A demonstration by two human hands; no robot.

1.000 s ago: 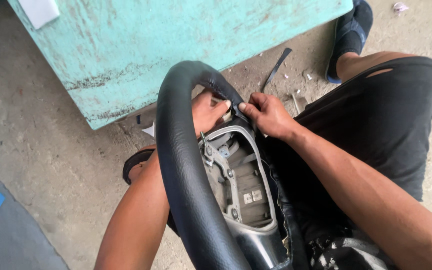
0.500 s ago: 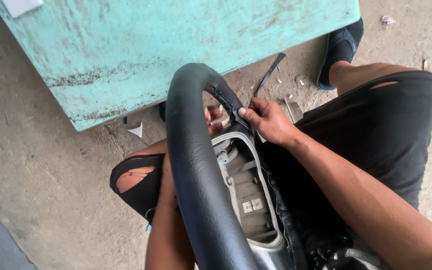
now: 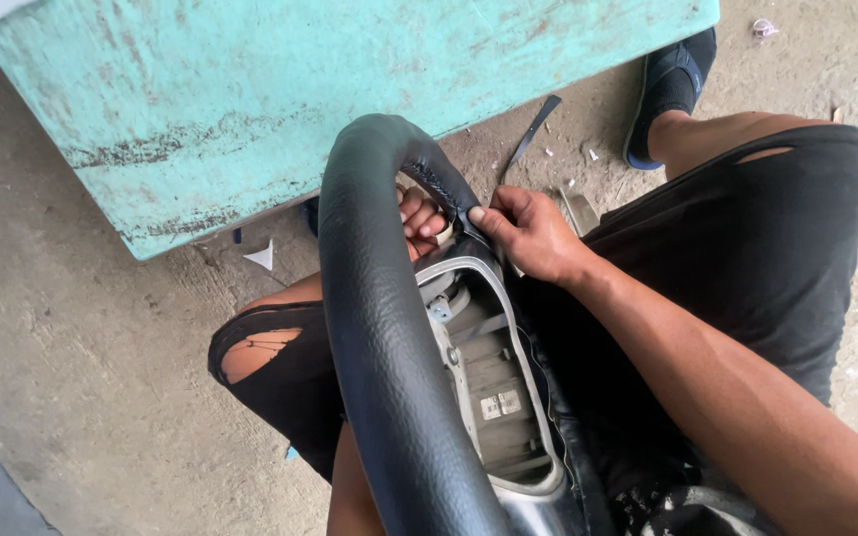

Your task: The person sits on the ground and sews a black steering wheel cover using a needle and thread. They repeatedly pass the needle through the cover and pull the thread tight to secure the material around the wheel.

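The black leather-wrapped steering wheel [image 3: 379, 337] looks stiff and fairly heavy, its cover soft — best gripped at the rim; the right hand [image 3: 533, 233] pinches the stitched seam edge; the left hand [image 3: 419, 220] curls closed on the rim.

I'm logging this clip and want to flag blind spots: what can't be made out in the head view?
- Left hand: only the fingertips show; the steering wheel rim hides the rest.
- What the right hand pinches at the stitched seam: too small to tell.
- Steering wheel's lower half: cut off by the bottom edge.
- Label on the wheel's metal core: too small to read.
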